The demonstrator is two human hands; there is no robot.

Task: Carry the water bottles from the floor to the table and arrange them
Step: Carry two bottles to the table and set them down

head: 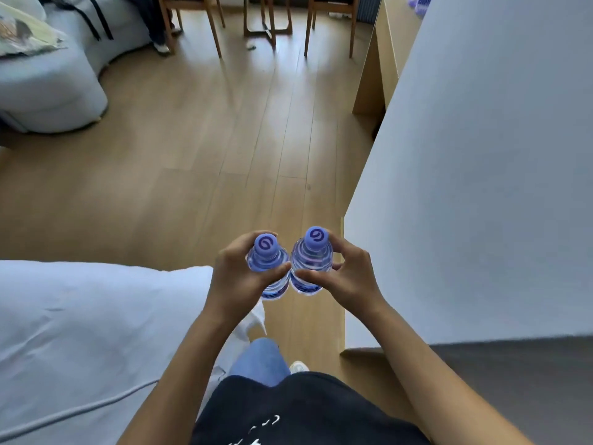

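While the person stands over the wooden floor (199, 149), each hand grips one upright bottle; the left hand (236, 279) wraps the left bottle (268, 261); the right hand (348, 274) wraps the right bottle (310, 263). Both bottles touch, held at waist height beside the white wall (481, 187).

Lower bodies of both water bottles (290, 264) hidden behind left hand (239, 277) and right hand (345, 277). More bottles (418, 3) on the surface (401, 36), top right, cut off by the edge, blurred. Seated person's legs (150, 17) cropped at top.
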